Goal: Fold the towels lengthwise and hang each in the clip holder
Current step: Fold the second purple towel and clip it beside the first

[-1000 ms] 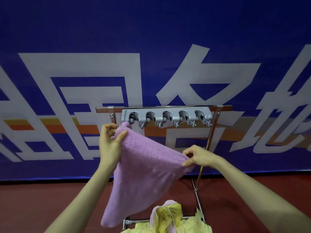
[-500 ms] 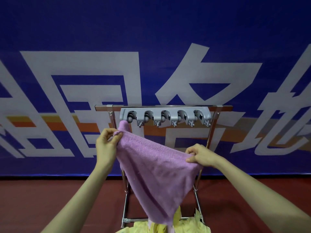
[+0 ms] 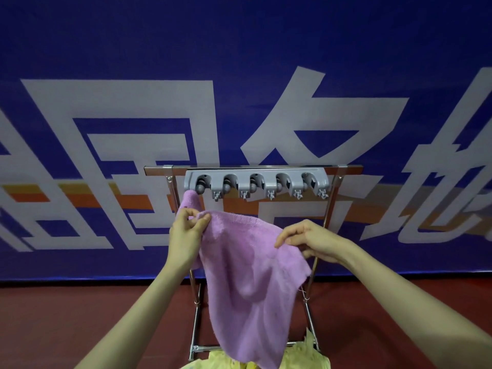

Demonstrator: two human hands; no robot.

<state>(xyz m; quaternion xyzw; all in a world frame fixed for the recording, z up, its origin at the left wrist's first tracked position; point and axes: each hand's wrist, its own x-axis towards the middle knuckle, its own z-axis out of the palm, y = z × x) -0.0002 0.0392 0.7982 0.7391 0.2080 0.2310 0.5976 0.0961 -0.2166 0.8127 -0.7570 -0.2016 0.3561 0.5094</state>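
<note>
A purple towel (image 3: 247, 283) hangs in front of me, its upper left corner reaching the leftmost clip of the grey clip holder (image 3: 257, 182). My left hand (image 3: 187, 235) pinches the towel's top edge just below that clip. My right hand (image 3: 316, 239) pinches the same edge further right and lower. The rest of the towel drapes down between my forearms. The holder has several clips in a row, and all but the leftmost hold nothing.
The holder is fixed to a metal rack (image 3: 253, 169) with slanted legs on a red floor (image 3: 53, 323). Yellow towels (image 3: 306, 358) lie heaped at the rack's base. A blue banner (image 3: 239, 75) with large white characters stands close behind.
The towel has been drawn up and spread out, so its lower end hangs straighter. My right hand has shifted inward along the top edge. My left hand stays under the leftmost clip.
</note>
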